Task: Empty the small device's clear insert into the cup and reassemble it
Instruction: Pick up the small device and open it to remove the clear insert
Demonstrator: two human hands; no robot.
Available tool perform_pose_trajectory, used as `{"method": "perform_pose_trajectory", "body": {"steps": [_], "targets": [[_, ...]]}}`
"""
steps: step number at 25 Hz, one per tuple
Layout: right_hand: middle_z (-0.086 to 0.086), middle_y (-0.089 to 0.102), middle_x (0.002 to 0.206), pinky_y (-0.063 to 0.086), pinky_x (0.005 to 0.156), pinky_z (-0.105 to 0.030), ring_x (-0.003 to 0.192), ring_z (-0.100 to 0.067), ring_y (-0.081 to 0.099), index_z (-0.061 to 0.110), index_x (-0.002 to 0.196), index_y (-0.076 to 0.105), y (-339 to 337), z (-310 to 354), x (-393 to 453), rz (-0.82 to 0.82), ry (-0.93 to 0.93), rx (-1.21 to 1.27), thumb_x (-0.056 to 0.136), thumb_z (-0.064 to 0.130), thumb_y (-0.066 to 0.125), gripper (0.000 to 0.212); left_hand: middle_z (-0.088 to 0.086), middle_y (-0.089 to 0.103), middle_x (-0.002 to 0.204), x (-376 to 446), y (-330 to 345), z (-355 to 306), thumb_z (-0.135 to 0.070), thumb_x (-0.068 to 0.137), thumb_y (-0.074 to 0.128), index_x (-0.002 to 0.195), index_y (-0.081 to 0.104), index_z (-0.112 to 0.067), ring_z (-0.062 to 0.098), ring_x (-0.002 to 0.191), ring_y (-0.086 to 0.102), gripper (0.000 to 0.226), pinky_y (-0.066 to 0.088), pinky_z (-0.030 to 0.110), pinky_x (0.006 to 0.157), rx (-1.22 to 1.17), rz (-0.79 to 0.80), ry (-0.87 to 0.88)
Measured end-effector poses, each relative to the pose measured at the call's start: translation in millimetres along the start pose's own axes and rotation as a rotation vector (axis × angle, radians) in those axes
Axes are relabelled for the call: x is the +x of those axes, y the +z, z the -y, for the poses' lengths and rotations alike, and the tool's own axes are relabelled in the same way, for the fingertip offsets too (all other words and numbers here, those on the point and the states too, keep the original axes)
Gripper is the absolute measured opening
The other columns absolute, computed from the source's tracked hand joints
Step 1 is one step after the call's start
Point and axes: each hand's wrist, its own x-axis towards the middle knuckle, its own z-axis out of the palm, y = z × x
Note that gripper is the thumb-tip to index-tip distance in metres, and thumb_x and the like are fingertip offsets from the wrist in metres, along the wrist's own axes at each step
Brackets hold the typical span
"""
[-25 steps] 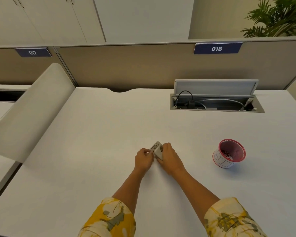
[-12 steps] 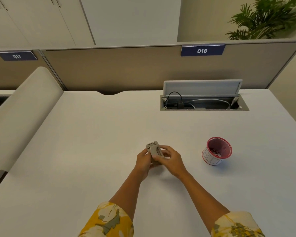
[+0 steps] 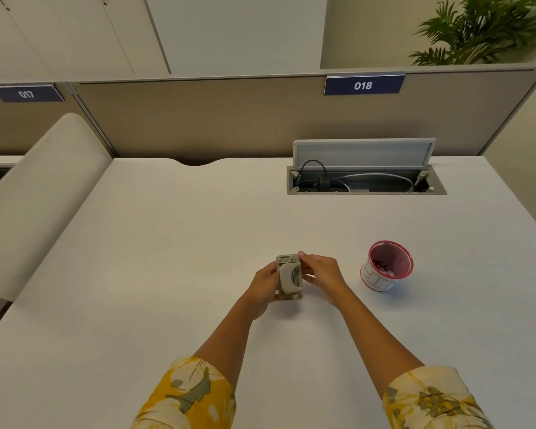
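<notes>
Inside cup [image 3: 386,266]: small pale bits [image 3: 383,270].

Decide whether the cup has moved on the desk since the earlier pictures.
No. The cup keeps its place below the cable hatch's right half; only the camera shifted.

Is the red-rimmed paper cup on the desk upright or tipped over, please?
Upright: the red-rimmed paper cup stands on its base, mouth upward, small bits visible inside.

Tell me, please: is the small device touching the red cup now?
Apart. The head view shows the small device held between the left hand and right hand, with bare white desk visible between the right hand and the cup.
</notes>
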Motion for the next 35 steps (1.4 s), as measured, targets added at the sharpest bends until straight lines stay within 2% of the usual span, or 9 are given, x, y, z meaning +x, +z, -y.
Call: {"method": "perform_pose_trajectory", "body": {"steps": [5, 10, 14, 17, 19, 21, 25, 29, 35], "targets": [[-0.016, 0.075, 0.096, 0.061, 0.080, -0.035, 0.088, -0.025, 0.069, 0.008, 0.095, 0.076, -1, -7, 2, -0.029, -0.022, -0.143, 0.097, 0.032, 0.057, 0.030, 0.012, 0.070, 0.122, -1, 3, 2, -0.029, 0.103, 0.052, 0.125, 0.067, -0.025, 0.030, 0.109, 0.069, 0.027, 0.063, 0.044, 0.082, 0.029, 0.021, -0.013], [-0.009, 0.073, 0.102, 0.055, 0.059, -0.017, 0.083, -0.015, 0.069, 0.016, 0.100, 0.067, 4, 4, -3, -0.128, -0.049, -0.175, 0.094, 0.038, 0.059, 0.024, 0.010, 0.074, 0.115, 0, 4, 4, -0.027, 0.101, 0.054, 0.120, 0.071, -0.026, 0.029, 0.100, 0.073, 0.025, 0.062, 0.041, 0.076, -0.014, -0.002, -0.024], [0.002, 0.066, 0.111, 0.054, 0.069, -0.019, 0.099, -0.015, 0.066, 0.023, 0.112, 0.057, 19, 3, -15, -0.113, -0.150, -0.174, 0.088, 0.054, 0.059, 0.039, 0.011, 0.076, 0.113, 3, 2, -1, -0.024, 0.101, 0.054, 0.118, 0.072, -0.026, 0.031, 0.097, 0.075, 0.024, 0.063, 0.041, 0.075, -0.079, -0.043, -0.018], [0.015, 0.061, 0.115, 0.052, 0.063, -0.012, 0.100, -0.006, 0.063, 0.037, 0.120, 0.050, 28, -6, -24, -0.055, -0.232, -0.223, 0.080, 0.058, 0.066, 0.048, 0.010, 0.076, 0.115, 4, 4, -10, -0.026, 0.100, 0.050, 0.119, 0.071, -0.022, 0.032, 0.100, 0.074, 0.029, 0.062, 0.041, 0.077, -0.135, -0.050, -0.039], [0.016, 0.058, 0.117, 0.052, 0.063, -0.009, 0.102, -0.005, 0.062, 0.041, 0.123, 0.046, 32, -10, -27, -0.054, -0.282, -0.210, 0.079, 0.056, 0.069, 0.052, 0.015, 0.075, 0.116, 5, 5, -13, -0.025, 0.099, 0.037, 0.120, 0.070, -0.014, 0.034, 0.101, 0.072, 0.041, 0.061, 0.043, 0.077, -0.234, -0.084, -0.090], [0.013, 0.056, 0.125, 0.054, 0.075, -0.012, 0.112, -0.007, 0.058, 0.038, 0.130, 0.044, 33, -14, -27, -0.030, -0.328, -0.219, 0.079, 0.047, 0.074, 0.059, 0.017, 0.076, 0.112, 5, 4, -13, -0.030, 0.100, 0.027, 0.119, 0.070, -0.010, 0.034, 0.098, 0.072, 0.051, 0.060, 0.043, 0.077, -0.294, -0.124, -0.132], [0.012, 0.053, 0.131, 0.052, 0.094, -0.020, 0.122, -0.007, 0.051, 0.034, 0.134, 0.042, 37, -19, -29, -0.043, -0.405, -0.271, 0.081, 0.026, 0.076, 0.063, 0.010, 0.080, 0.095, 5, 2, -13, -0.046, 0.106, 0.025, 0.108, 0.073, -0.017, 0.025, 0.087, 0.077, 0.056, 0.061, 0.039, 0.070, -0.233, -0.140, -0.144], [0.017, 0.055, 0.124, 0.052, 0.089, -0.014, 0.118, -0.005, 0.054, 0.040, 0.126, 0.045, 40, -18, -32, -0.078, -0.468, -0.279, 0.080, 0.021, 0.077, 0.059, 0.005, 0.081, 0.090, 5, 1, -14, -0.042, 0.107, 0.027, 0.105, 0.073, -0.019, 0.020, 0.082, 0.078, 0.052, 0.061, 0.034, 0.061, -0.202, -0.144, -0.122], [0.030, 0.054, 0.117, 0.051, 0.082, -0.008, 0.113, 0.001, 0.056, 0.049, 0.119, 0.043, 44, -13, -36, -0.104, -0.492, -0.275, 0.079, 0.027, 0.078, 0.058, 0.004, 0.081, 0.090, 4, 5, -14, -0.042, 0.107, 0.027, 0.107, 0.071, -0.021, 0.019, 0.080, 0.078, 0.049, 0.061, 0.034, 0.064, -0.233, -0.189, -0.112]]}}
